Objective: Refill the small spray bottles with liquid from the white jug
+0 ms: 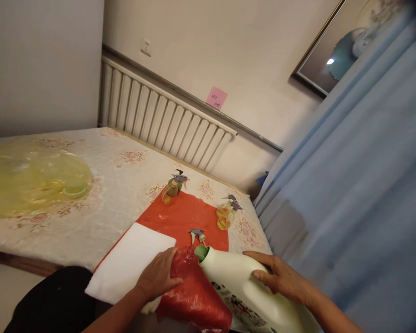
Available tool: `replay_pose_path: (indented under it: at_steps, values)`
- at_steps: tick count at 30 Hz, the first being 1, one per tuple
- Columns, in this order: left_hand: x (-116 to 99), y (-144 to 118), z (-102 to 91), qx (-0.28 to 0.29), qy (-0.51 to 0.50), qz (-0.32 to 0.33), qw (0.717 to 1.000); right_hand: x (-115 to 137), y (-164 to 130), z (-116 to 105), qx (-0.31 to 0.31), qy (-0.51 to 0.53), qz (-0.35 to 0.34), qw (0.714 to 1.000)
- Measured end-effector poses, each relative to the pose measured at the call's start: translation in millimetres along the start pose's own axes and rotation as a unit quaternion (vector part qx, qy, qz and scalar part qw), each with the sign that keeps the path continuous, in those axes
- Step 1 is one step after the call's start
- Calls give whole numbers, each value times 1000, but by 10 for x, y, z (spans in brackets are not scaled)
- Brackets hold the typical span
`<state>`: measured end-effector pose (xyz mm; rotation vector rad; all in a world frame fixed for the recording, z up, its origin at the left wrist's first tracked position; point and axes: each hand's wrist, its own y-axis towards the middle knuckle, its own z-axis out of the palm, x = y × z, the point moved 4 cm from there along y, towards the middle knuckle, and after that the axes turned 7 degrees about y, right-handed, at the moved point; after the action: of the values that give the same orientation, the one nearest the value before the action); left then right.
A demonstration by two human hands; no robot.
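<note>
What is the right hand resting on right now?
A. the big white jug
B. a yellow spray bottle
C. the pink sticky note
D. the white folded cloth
A: the right hand lies on the side of the big white jug, tilted toward the red bottle under the left hand.

A white radiator lines the cream wall, blue curtain at right.
</note>
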<state>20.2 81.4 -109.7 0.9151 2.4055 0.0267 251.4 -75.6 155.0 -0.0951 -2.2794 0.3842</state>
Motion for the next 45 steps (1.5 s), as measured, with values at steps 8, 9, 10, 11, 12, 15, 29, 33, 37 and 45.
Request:
replay_pose_path:
  at_steps: [8,9,10,11,12,15,29,33,37,45]
  values:
    - [-28,-5,-27,0,5,2,1000,64,11,-2,8,-10,9,1000]
    - [-26,-6,-24,-1,5,2,1000,73,12,-1,10,-10,8,1000]
    - [-23,-7,-19,-2,5,2,1000,80,14,1,14,-10,6,1000]
    - [-18,-7,-13,-3,5,2,1000,84,17,2,16,-10,5,1000]
    - [-13,-7,-6,-4,5,2,1000,84,22,-1,17,-11,5,1000]
    - [6,-4,15,-7,4,3,1000,61,41,-21,12,-17,17,1000]
    - [20,9,24,-4,-1,9,1000,95,60,-58,17,-27,15,999]
    - [6,7,2,-4,-2,5,1000,90,63,-64,15,-33,17,999]
    - [-6,5,-16,-3,-6,4,1000,101,70,-68,16,-37,16,999]
    - [-8,11,-21,0,-12,3,1000,115,75,-87,18,-53,21,998]
